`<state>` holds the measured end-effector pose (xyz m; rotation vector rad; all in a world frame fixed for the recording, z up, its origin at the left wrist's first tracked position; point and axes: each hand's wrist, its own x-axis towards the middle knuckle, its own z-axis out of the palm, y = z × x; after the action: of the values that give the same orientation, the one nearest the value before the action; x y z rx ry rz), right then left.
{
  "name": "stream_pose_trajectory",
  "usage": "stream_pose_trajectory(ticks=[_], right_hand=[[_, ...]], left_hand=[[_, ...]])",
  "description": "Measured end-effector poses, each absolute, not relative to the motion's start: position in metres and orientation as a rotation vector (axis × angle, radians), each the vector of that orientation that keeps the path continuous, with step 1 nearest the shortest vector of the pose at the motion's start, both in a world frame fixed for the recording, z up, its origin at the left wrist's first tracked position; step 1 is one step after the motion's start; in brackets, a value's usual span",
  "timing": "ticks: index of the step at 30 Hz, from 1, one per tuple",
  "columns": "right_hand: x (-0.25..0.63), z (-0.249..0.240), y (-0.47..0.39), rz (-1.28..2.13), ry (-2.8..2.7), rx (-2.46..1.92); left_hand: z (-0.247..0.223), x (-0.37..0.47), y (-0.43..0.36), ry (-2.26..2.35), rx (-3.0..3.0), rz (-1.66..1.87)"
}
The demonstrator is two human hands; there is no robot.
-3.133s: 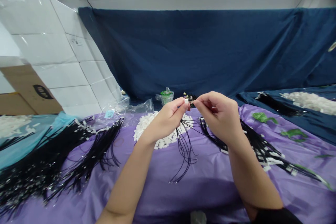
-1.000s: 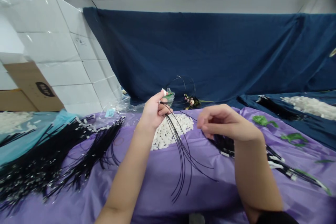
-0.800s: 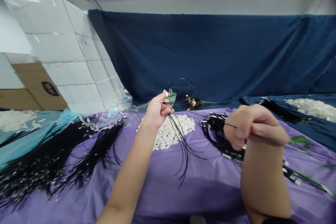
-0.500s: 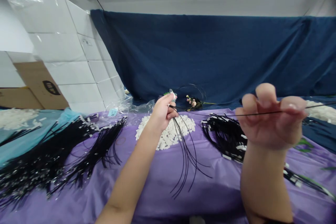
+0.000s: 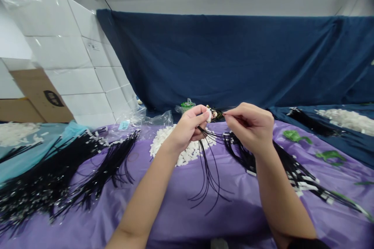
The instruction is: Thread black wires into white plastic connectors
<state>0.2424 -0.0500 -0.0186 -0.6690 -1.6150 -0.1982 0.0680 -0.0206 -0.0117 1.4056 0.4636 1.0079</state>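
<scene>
Near the middle, my left hand (image 5: 191, 126) pinches a small white piece (image 5: 209, 115) between thumb and fingers. Several thin black cords (image 5: 207, 167) hang down from this hand in loose curves. Just to its right, my right hand (image 5: 251, 126) is closed in a pinch on a thin black cord, its fingertips a short gap from the white piece. Below and behind my left hand lies a pile of small white pieces (image 5: 187, 153). Pinkish flowers and dark leaves are partly hidden between the hands.
Bundles of black cords with white ends lie on the purple cloth (image 5: 175, 210), at left (image 5: 52, 167) and right (image 5: 292, 163). Green leaves (image 5: 330, 155) are at the right. White boxes (image 5: 73, 81) stand back left, before a blue curtain (image 5: 204, 58). Another white pile (image 5: 347, 118) is far right.
My right hand has come from the far right toward my left hand, and its raised fingers have drawn into a pinch. My left hand has shifted slightly right. The view has shifted a little.
</scene>
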Motion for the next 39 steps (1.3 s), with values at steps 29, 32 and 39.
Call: stream_pose_trajectory(ticks=[29, 32, 39], right_hand=[[0.236, -0.018, -0.059, -0.476, -1.691, -0.661], [0.233, -0.019, -0.060, -0.499, -1.665, -0.667], [0.232, -0.020, -0.060, -0.507, -1.687, -0.689]], left_hand=[[-0.009, 0.064, -0.029, 0.538, 1.554, 0.943], [-0.009, 0.062, -0.028, 0.535, 1.580, 0.944], [-0.010, 0.062, -0.026, 0.538, 1.583, 0.929]])
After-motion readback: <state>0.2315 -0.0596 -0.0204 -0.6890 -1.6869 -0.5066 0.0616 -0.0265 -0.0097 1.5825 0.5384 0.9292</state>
